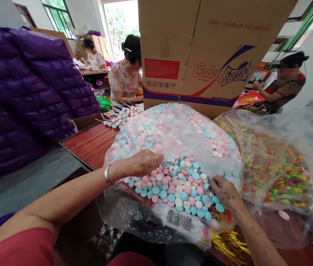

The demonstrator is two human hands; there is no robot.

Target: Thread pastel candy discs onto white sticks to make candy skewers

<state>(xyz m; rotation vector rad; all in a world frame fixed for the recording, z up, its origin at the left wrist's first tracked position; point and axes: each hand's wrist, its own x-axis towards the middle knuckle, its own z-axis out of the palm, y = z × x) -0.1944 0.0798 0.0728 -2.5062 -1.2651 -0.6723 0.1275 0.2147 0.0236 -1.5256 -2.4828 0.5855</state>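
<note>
A big clear plastic bag point(173, 136) lies open towards me, full of pink, blue and white round candies point(178, 184). My left hand point(146, 162) is closed on the bag's film at the left of the opening, with a silver bracelet on the wrist. On the opening's right side, my right hand point(225, 190) has its fingers bent and pressed together at the bag's edge, against the candies. Its fingertips are partly hidden. Below the opening, the loose lower film with printed marks hangs over the table's front edge.
A second clear bag point(278, 173) of green, orange and red pieces stands at right. Gold twist ties point(230, 245) lie in front. Candy sticks point(123, 114) sit at the back left. A tall cardboard carton point(184, 48) rises behind; purple bundles point(20, 88) are stacked left. Other people sit beyond.
</note>
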